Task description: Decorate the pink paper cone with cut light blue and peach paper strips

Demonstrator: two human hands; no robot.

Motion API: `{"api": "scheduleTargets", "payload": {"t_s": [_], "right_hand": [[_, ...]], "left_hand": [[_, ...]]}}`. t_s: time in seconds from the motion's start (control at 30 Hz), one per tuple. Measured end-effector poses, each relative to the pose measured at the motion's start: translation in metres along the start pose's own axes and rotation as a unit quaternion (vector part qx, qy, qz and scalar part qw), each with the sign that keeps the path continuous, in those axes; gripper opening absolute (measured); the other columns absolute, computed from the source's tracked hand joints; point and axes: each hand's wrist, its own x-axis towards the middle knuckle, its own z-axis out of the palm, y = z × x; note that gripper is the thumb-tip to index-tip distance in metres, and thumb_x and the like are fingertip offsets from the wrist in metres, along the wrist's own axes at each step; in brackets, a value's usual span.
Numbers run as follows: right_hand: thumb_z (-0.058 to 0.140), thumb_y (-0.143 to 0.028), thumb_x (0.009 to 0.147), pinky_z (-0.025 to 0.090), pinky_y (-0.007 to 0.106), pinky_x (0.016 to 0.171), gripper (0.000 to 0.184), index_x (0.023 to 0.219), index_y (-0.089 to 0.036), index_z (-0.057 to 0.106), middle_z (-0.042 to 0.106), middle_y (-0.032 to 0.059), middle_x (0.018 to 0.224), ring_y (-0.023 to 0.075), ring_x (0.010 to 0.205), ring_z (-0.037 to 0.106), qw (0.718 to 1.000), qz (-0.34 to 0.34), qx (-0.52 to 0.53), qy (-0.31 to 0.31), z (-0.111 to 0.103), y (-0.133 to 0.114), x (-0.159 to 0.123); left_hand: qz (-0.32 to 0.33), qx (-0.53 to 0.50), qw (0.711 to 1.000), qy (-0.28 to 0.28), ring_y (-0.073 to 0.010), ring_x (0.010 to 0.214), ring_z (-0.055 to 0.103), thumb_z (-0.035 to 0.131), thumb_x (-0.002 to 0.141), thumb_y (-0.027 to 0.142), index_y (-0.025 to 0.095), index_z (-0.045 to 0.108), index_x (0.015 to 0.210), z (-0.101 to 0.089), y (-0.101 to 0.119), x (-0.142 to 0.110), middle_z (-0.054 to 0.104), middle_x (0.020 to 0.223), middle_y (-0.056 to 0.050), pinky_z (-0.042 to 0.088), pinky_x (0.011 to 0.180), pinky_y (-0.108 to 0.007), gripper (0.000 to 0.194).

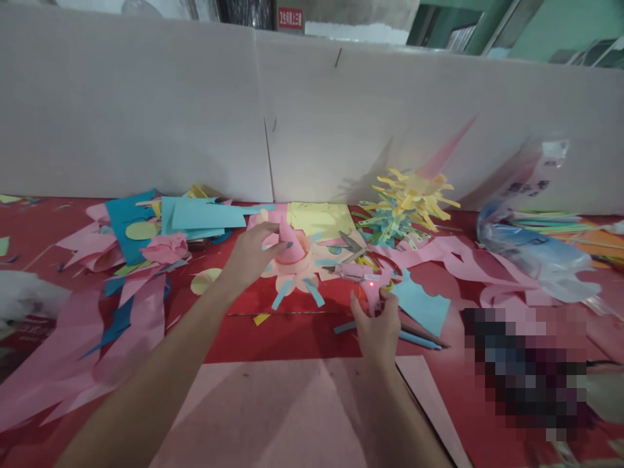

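My left hand point(254, 252) is closed on a pink paper cone point(291, 246), with its fingers at the cone's left side and front. The cone stands with its tip up on a pale pink paper flower point(292, 281), which has light blue strips sticking out around it. My right hand point(377, 325) grips the handle of a pink hot glue gun point(361, 273). A small red light glows on the gun. Its nozzle points left towards the flower, apart from the cone. Behind the gun lie scissors point(351, 246), partly hidden.
A yellow and green fringed paper piece with a pink cone point(414, 195) stands at the back right. Blue sheets point(205, 214) and pink scraps point(131, 325) lie left. Pencils point(422, 339) and a plastic bag point(541, 244) lie right. A white panel point(195, 117) closes the back.
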Motion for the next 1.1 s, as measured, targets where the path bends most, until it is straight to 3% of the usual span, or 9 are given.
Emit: {"api": "scheduleTargets", "payload": {"t_s": [0.17, 0.23, 0.33, 0.43, 0.5, 0.63, 0.73, 0.9, 1.1], "right_hand": [[0.058, -0.052, 0.066, 0.042, 0.031, 0.074, 0.056, 0.107, -0.016, 0.047, 0.058, 0.0089, 0.099, 0.0198, 0.085, 0.054, 1.0, 0.002, 0.019, -0.002, 0.002, 0.002, 0.001], [0.057, -0.053, 0.066, 0.042, 0.032, 0.075, 0.056, 0.107, -0.016, 0.048, 0.058, 0.0094, 0.102, 0.0214, 0.088, 0.054, 1.0, -0.001, 0.011, -0.021, 0.003, 0.003, 0.001], [0.055, -0.053, 0.068, 0.042, 0.032, 0.075, 0.053, 0.106, -0.016, 0.049, 0.059, 0.0102, 0.103, 0.0228, 0.09, 0.055, 0.999, -0.009, -0.016, -0.049, 0.003, 0.002, 0.001], [0.054, -0.052, 0.069, 0.041, 0.032, 0.073, 0.053, 0.107, -0.016, 0.049, 0.06, 0.0103, 0.103, 0.0237, 0.09, 0.056, 0.997, -0.016, -0.04, -0.062, 0.004, 0.001, -0.001], [0.054, -0.053, 0.069, 0.041, 0.032, 0.072, 0.054, 0.108, -0.016, 0.049, 0.06, 0.0099, 0.102, 0.0241, 0.089, 0.057, 0.996, -0.024, -0.051, -0.066, 0.005, 0.001, -0.002], [0.053, -0.054, 0.069, 0.042, 0.031, 0.071, 0.053, 0.108, -0.017, 0.048, 0.06, 0.009, 0.102, 0.0236, 0.09, 0.057, 0.994, -0.031, -0.071, -0.081, 0.007, 0.002, -0.004], [0.051, -0.053, 0.071, 0.041, 0.03, 0.067, 0.051, 0.107, -0.018, 0.048, 0.06, 0.0083, 0.102, 0.0232, 0.089, 0.057, 0.991, -0.031, -0.089, -0.094, 0.006, 0.001, -0.006], [0.049, -0.048, 0.073, 0.04, 0.027, 0.062, 0.045, 0.108, -0.02, 0.046, 0.059, 0.0065, 0.107, 0.0204, 0.087, 0.058, 0.986, -0.037, -0.113, -0.118, 0.007, -0.005, -0.008], [0.048, -0.039, 0.076, 0.036, 0.025, 0.058, 0.034, 0.105, -0.021, 0.047, 0.057, 0.0059, 0.11, 0.02, 0.091, 0.057, 0.974, -0.088, -0.155, -0.14, 0.015, -0.014, -0.008]], "left_hand": [[0.008, -0.026, 0.994, -0.105, -0.0203, 0.101, 0.055, 0.056, 0.077, 0.033, 0.02, 0.059, 0.101, 0.013, -0.008, 0.002, 0.062, 0.109, -0.004, 0.041, 0.09, -0.034, 0.028], [0.007, -0.045, 0.993, -0.111, -0.0208, 0.106, 0.052, 0.057, 0.075, 0.031, 0.02, 0.056, 0.107, 0.018, -0.01, -0.002, 0.059, 0.115, -0.005, 0.039, 0.092, -0.035, 0.033], [-0.016, -0.086, 0.996, 0.007, -0.0176, 0.104, 0.053, 0.055, 0.078, 0.031, 0.022, 0.049, 0.115, 0.02, -0.008, -0.017, 0.056, 0.118, -0.005, 0.044, 0.085, -0.031, 0.038], [-0.056, -0.057, 0.986, 0.144, -0.014, 0.078, 0.058, 0.049, 0.083, 0.031, 0.021, 0.056, 0.097, 0.025, -0.005, -0.04, 0.064, 0.095, -0.003, 0.047, 0.07, -0.027, 0.019], [0.004, -0.016, 0.995, 0.096, -0.0145, 0.079, 0.058, 0.047, 0.085, 0.029, 0.021, 0.06, 0.086, 0.035, -0.004, -0.055, 0.065, 0.089, -0.002, 0.046, 0.072, -0.027, 0.016], [0.101, 0.041, 0.994, -0.024, -0.0145, 0.096, 0.055, 0.033, 0.09, 0.018, 0.021, 0.061, 0.094, 0.055, -0.012, -0.067, 0.065, 0.098, -0.001, 0.041, 0.088, -0.03, 0.029], [0.072, 0.045, 0.994, -0.075, -0.0141, 0.09, 0.057, 0.036, 0.089, 0.021, 0.022, 0.063, 0.088, 0.057, -0.015, -0.061, 0.066, 0.096, 0.001, 0.042, 0.082, -0.029, 0.027], [-0.005, 0.067, 0.994, -0.089, -0.0169, 0.084, 0.056, 0.049, 0.083, 0.028, 0.023, 0.065, 0.087, 0.046, -0.012, -0.049, 0.067, 0.093, 0.001, 0.04, 0.072, -0.029, 0.017], [0.005, 0.095, 0.989, -0.116, -0.0166, 0.079, 0.055, 0.045, 0.085, 0.027, 0.024, 0.066, 0.08, 0.051, -0.018, -0.047, 0.068, 0.086, 0.002, 0.036, 0.07, -0.03, 0.021]]}}
